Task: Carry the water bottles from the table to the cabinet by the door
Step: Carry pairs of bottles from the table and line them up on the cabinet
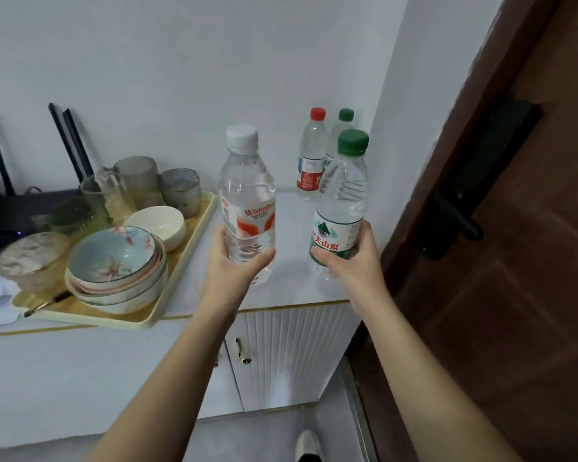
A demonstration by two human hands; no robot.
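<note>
Above the cabinet (pixel 287 288), each hand's fingers clamp an upright bottle: left hand (pixel 234 265) white-capped bottle (pixel 247 195), right hand (pixel 350 261) green-capped bottle (pixel 344 201).

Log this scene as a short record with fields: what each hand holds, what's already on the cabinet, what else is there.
left hand: grips white-capped bottle, upright
right hand: grips green-capped bottle, upright
already on cabinet: red-capped bottle and second green-capped bottle, standing at the back corner
also on cabinet: tray of bowls and glasses, on the left
door: brown, on the right
</note>
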